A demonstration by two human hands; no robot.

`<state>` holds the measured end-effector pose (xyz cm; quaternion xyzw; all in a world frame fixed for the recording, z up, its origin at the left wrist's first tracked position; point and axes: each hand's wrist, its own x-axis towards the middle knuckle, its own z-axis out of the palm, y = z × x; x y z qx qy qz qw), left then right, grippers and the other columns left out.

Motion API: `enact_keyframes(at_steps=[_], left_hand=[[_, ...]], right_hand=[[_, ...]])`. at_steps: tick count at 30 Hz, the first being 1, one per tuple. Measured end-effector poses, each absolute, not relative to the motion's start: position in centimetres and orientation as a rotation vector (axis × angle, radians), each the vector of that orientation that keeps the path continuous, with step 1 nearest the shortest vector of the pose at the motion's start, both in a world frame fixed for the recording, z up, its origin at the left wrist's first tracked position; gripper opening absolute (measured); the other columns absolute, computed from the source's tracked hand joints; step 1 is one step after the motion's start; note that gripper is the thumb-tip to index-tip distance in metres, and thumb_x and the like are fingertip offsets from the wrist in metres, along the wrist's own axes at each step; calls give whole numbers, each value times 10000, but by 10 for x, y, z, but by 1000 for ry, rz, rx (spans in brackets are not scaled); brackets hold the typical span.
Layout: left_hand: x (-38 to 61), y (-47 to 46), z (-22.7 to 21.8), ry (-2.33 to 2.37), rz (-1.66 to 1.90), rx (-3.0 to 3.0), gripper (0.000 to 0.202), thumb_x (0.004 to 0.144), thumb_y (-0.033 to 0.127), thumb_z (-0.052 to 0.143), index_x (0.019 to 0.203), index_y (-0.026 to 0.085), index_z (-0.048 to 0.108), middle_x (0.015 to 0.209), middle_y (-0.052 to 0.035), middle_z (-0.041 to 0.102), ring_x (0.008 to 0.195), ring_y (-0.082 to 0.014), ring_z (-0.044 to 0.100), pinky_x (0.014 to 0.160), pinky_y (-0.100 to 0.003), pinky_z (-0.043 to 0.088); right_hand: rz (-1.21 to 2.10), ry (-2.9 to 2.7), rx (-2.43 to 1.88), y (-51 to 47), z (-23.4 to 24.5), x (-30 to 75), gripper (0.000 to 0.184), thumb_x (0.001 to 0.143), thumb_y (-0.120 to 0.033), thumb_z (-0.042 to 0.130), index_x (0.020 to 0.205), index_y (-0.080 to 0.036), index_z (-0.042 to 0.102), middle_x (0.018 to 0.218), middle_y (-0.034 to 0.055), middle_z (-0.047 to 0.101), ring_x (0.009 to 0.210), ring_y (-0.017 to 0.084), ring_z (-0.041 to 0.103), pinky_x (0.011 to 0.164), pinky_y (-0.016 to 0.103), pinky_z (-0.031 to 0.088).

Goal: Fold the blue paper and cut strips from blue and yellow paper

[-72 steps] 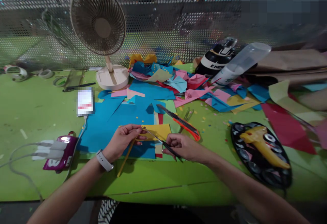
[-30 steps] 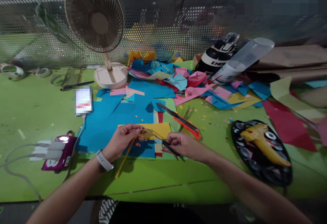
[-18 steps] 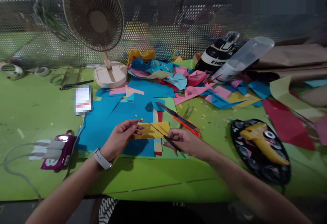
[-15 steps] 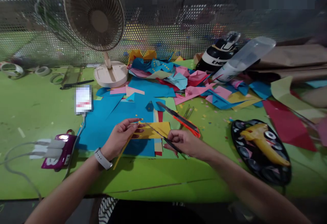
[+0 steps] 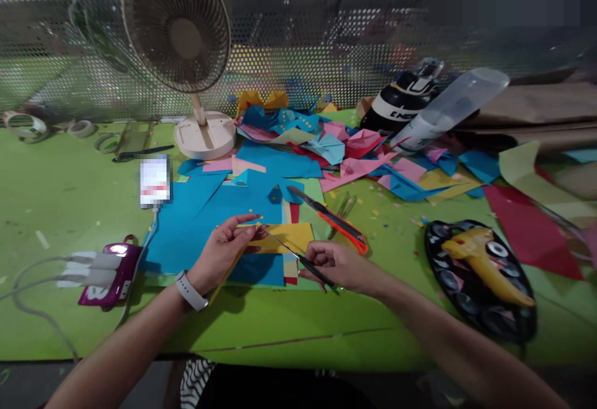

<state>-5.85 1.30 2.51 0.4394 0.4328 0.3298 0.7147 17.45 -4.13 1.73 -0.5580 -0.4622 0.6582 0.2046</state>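
Observation:
My left hand (image 5: 226, 250) pinches a narrow yellow paper strip (image 5: 228, 275), whose long end hangs down past the wrist. My right hand (image 5: 338, 265) grips a pair of black-handled scissors (image 5: 308, 266). Their thin blades point left and reach the strip's end at my left fingertips; whether the blades touch is too small to tell. Beneath both hands lie a yellow paper piece (image 5: 296, 235) and large blue sheets (image 5: 186, 235). Tiny yellow bits are scattered on the blue near my left fingertips. An orange box cutter (image 5: 342, 229) rests just beyond my right hand.
Folded coloured paper scraps (image 5: 326, 145) are heaped at the back. A fan (image 5: 205, 135), a phone (image 5: 155, 179) and a purple power block (image 5: 109, 275) with cables stand to the left. On the right are a black tray (image 5: 466, 309) with a yellow glue gun (image 5: 494, 266), and bottles (image 5: 448, 110).
The scissor blades have shifted slightly against the strip's end at my left fingertips. Both hands stay nearly in place, and the whole view has shifted a little.

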Motion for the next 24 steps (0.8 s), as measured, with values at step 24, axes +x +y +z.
enact_keyframes(at_steps=[24], left_hand=[[-58,12,21,949,714,973,436,791,388,719,1153,164,624,1074,-109,726,1015,-216,678,801,-298,550]], right_hand=[[1826,-1340,-1492,-42,11,174,534,553,-615,788,688,-186,500,559,-59,525,494,75,492,461,212,410]])
